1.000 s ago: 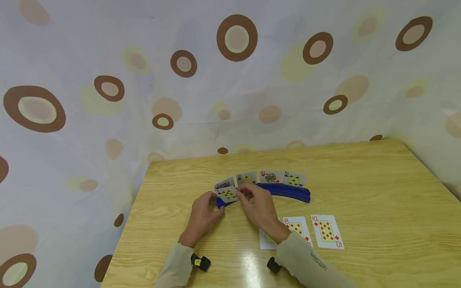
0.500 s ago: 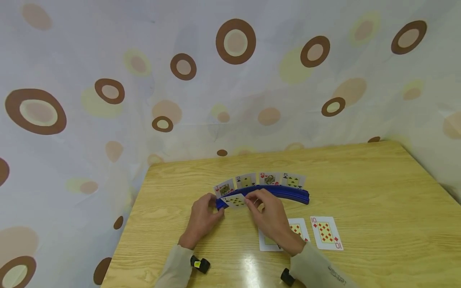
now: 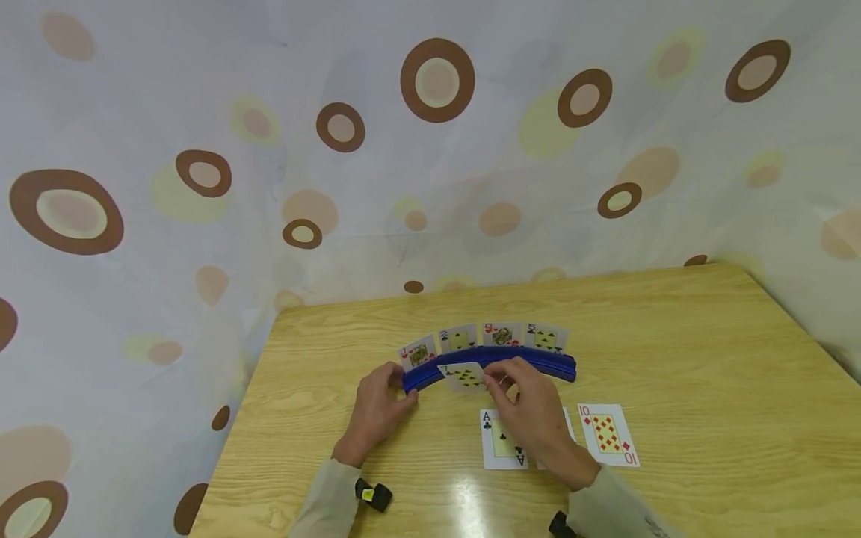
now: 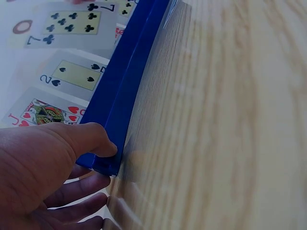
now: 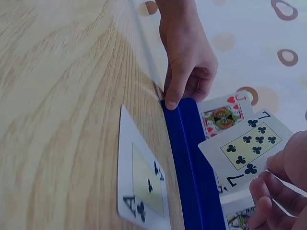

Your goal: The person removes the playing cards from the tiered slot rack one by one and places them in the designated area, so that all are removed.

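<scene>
My left hand [image 3: 377, 407] holds the left end of a curved blue card holder [image 3: 557, 365], thumb in front and fingers behind, as the left wrist view shows. Between thumb and fingers, my right hand [image 3: 534, 407] pinches the right edge of a seven of clubs [image 5: 252, 148], tilted in front of the holder's middle. Upright in the holder stand a jack of hearts [image 3: 418, 353], a two of spades [image 3: 459, 339], a red queen [image 3: 502, 335] and a black five [image 3: 546, 338]. Whether the seven touches the holder I cannot tell.
On the wooden table [image 3: 726, 359], nearer me, lie an ace of clubs [image 3: 494, 448], a card [image 3: 569, 424] mostly hidden by my right hand, and a ten of diamonds [image 3: 608, 435]. A patterned cloth wall [image 3: 377, 179] stands behind the table.
My right hand has carried the seven of clubs rightward and slightly nearer me, away from the front of the jack of hearts. My left hand keeps its place on the holder's end.
</scene>
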The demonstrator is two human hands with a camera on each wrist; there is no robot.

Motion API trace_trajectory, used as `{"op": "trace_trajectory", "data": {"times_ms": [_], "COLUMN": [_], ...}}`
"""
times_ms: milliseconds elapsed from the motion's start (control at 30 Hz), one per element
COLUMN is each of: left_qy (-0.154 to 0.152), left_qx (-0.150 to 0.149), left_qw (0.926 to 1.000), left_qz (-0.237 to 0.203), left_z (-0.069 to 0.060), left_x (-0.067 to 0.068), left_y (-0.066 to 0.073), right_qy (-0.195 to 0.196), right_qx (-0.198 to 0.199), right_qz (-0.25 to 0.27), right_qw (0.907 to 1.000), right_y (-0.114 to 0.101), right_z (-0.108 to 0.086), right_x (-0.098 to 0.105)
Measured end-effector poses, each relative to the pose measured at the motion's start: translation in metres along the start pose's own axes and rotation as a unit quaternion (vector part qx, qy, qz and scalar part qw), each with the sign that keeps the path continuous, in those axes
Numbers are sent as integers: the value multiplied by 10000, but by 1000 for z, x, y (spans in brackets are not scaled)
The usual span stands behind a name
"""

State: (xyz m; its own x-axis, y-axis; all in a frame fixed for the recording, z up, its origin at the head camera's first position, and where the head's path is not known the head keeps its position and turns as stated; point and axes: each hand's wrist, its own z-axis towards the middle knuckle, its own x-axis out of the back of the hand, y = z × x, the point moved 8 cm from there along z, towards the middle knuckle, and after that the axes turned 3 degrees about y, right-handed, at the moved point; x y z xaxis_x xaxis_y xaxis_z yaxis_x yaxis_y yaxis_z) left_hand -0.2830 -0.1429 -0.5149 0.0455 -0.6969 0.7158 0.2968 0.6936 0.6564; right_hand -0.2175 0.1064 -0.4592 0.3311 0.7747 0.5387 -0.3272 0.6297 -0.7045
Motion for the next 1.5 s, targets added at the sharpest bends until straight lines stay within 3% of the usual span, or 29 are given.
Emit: {"op": "trace_trajectory", "data": {"times_ms": [533,1267,1500], "left_qy": [45,48,-10], "left_qx": [25,72,59], "left_qw": [10000,10000,10000], "left_qz": [27,41,-19], "left_z": [0,0,-1], "left_x": [-1,1,0], "left_y": [-1,-2,-1], "right_qy": [496,955,1074], "right_qx": [160,-335,-696], "right_qz": [-386,-635,-565], "right_qw": [9979,9928,9902], "right_y": [25,57,72], "right_z": [-20,-38,-46], "right_x": [44,106,126]}}
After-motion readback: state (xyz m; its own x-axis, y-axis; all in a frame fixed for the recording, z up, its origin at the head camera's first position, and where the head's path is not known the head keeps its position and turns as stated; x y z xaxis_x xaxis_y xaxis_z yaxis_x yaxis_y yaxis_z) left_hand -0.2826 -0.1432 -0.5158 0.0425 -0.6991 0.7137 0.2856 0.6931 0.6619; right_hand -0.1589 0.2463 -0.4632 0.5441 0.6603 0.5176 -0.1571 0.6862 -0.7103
